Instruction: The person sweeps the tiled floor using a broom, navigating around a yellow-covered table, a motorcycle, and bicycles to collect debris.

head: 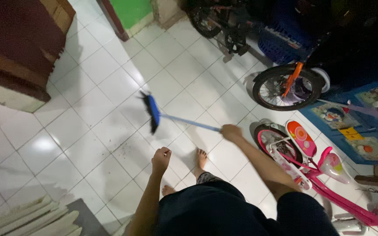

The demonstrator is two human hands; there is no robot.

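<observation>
Right hand (231, 131) grips the broom (154, 112) handle, fingers closed around it. Broom head rests on the white tiled floor (92, 87). Left hand (161, 157) forms an empty fist above the floor.

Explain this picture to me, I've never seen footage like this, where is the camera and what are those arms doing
There is one picture, taken by a camera worn on a person's head and looking down, so the arms belong to the wearer. The right hand grips the handle of a blue broom whose black bristles are at the white tiled floor. The left hand is a loose fist holding nothing. The person's bare feet stand on the tiles, where dark specks of dirt are scattered. To the right lean a pink child's bicycle and a darker bicycle. A brown wooden cabinet stands top left.
</observation>
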